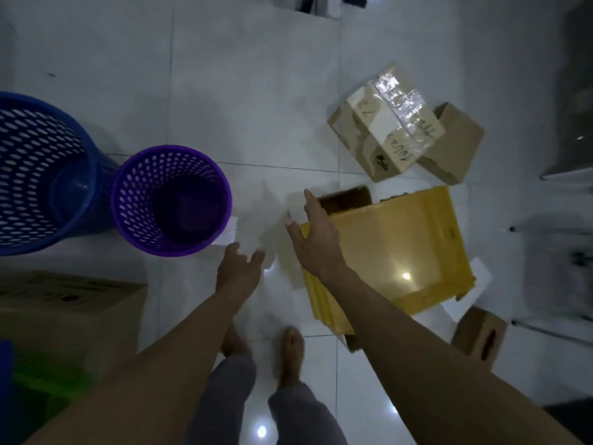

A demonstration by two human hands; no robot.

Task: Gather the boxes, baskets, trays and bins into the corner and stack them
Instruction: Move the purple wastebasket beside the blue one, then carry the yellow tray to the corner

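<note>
A yellow plastic bin (pixel 398 248) lies on the white tiled floor at centre right, over a brown cardboard piece (pixel 346 197). My right hand (pixel 316 236) hovers over the bin's near left corner with fingers spread and straight, holding nothing. My left hand (pixel 239 268) reaches out just left of it, fingers loosely open and empty, near a white paper (pixel 229 232). A purple perforated basket (pixel 171 200) stands upright at centre left, touching a larger blue perforated basket (pixel 45 175). A taped cardboard box (pixel 388 123) rests on another box (pixel 452 146) behind the bin.
A big cardboard box (pixel 70 313) sits at lower left beside a green crate (pixel 41 374). A small box with a handle slot (pixel 481 338) lies at lower right. Grey furniture (pixel 571 123) lines the right edge. My bare feet (pixel 263 345) stand on the tiles.
</note>
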